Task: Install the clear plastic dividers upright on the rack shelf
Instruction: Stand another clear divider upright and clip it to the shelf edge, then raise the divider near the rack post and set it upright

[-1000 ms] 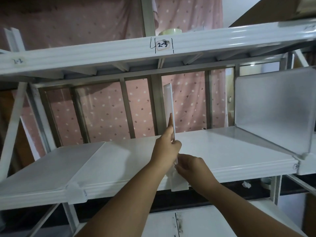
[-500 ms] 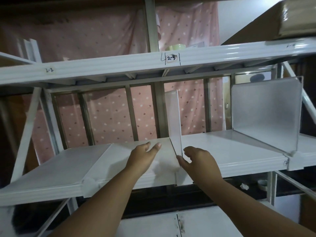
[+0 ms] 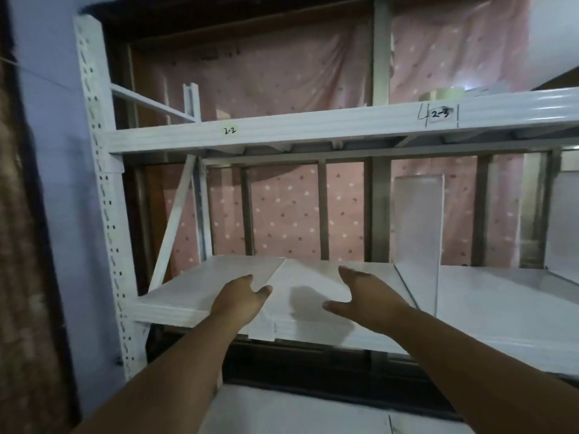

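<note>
A clear plastic divider (image 3: 238, 272) lies flat on the left part of the white rack shelf (image 3: 501, 311), its white clip hooked over the front edge. My left hand (image 3: 242, 297) hovers over its near end, fingers apart and holding nothing. My right hand (image 3: 368, 299) is spread open over the shelf just to the right, also holding nothing. A second divider (image 3: 418, 236) stands upright on the shelf right of my right hand. A third upright divider (image 3: 567, 220) shows at the far right edge.
The upper shelf beam (image 3: 313, 126) carries labels 2-2 and 2-3, with a tape roll (image 3: 441, 94) on top. A perforated white upright post (image 3: 100, 183) bounds the rack on the left. A pink dotted cloth hangs behind.
Both hands have let go of the middle divider, which stays upright. My view and both hands have shifted left to the divider lying flat.
</note>
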`<state>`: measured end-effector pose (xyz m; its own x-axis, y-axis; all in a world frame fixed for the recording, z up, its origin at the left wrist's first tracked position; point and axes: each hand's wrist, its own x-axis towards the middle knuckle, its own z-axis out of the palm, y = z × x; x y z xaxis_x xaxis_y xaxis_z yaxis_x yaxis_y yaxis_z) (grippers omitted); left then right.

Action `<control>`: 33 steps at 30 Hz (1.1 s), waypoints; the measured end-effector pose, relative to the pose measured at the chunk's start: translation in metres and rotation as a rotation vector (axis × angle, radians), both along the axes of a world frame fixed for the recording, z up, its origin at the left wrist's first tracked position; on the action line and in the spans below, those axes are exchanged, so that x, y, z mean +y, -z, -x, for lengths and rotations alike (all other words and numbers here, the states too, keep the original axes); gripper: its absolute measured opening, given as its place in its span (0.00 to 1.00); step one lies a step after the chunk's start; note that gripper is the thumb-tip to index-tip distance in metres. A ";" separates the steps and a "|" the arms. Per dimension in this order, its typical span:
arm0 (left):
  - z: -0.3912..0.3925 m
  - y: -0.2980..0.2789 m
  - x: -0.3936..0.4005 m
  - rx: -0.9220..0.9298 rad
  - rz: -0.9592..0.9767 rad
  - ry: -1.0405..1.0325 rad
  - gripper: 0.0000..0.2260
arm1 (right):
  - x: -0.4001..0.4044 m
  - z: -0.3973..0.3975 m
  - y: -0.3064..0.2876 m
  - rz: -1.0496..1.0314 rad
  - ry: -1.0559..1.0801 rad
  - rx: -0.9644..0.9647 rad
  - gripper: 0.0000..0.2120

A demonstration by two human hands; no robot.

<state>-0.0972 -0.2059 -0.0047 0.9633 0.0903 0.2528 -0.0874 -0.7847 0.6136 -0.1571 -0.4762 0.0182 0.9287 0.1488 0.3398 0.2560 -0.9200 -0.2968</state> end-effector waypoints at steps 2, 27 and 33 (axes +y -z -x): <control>-0.003 0.008 0.026 0.020 -0.023 -0.067 0.36 | 0.016 -0.014 -0.001 0.026 -0.027 0.028 0.42; -0.036 0.066 0.117 0.039 1.296 -0.393 0.08 | 0.251 -0.118 0.031 0.255 -0.328 0.147 0.15; -0.035 0.058 0.124 -0.022 1.103 -0.541 0.07 | 0.262 -0.113 0.031 0.225 -0.406 0.097 0.13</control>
<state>-0.0625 -0.0821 -0.0629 0.7317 0.6525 -0.1968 0.0697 0.2156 0.9740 -0.0438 -0.2146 -0.0123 0.8060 0.5666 0.1716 0.5893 -0.7953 -0.1420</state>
